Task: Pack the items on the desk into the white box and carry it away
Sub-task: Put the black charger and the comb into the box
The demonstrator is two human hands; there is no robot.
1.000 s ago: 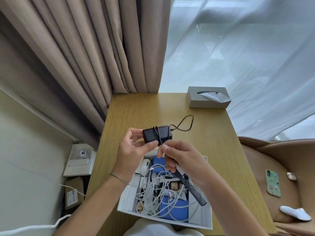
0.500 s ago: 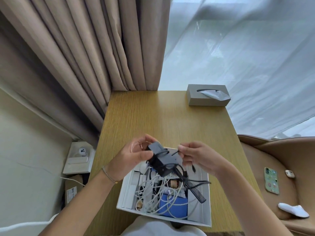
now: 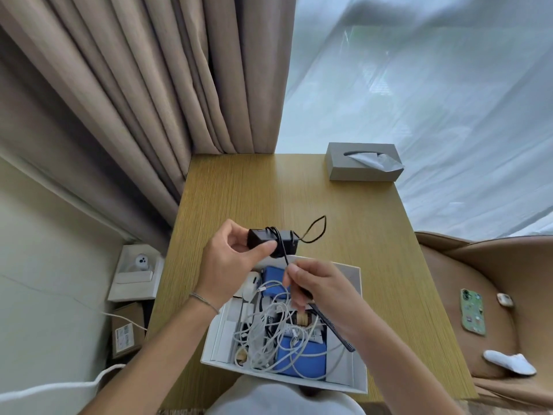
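Observation:
A white box sits at the near edge of the wooden desk. Inside lie tangled white cables, blue pouches, a white mouse and a black comb. My left hand grips a black power adapter above the box's far edge, with its cord wound round it. My right hand pinches the black cord just below the adapter; a loop of cord sticks out to the right.
A grey tissue box stands at the desk's far right corner. Curtains hang behind the desk. A tan armchair on the right holds a green phone and a white slipper. Boxes sit on the floor at the left.
The adapter, lowered over the box half a second ago, is back up above the box's far edge. My right hand has moved down onto the cord under it.

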